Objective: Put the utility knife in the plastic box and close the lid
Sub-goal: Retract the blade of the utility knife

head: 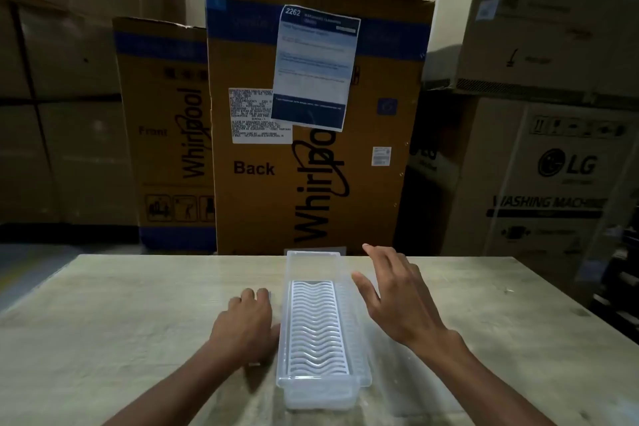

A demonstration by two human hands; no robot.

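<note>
Left hand [246,322] curled on the table [103,322], covering something unclear; utility knife not discernible. Right hand [397,301] spread wide, empty, beside the plastic box [320,387], which holds a wavy white insert [317,325]. Cartons [311,183] behind.

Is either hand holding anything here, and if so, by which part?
Right hand is open, holding nothing. Left hand lies curled on the table beside the plastic box; whether it covers anything cannot be told.

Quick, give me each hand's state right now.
Left hand: curled, knuckles up; contents cannot be told.
Right hand: open, empty, beside the plastic box.
</note>
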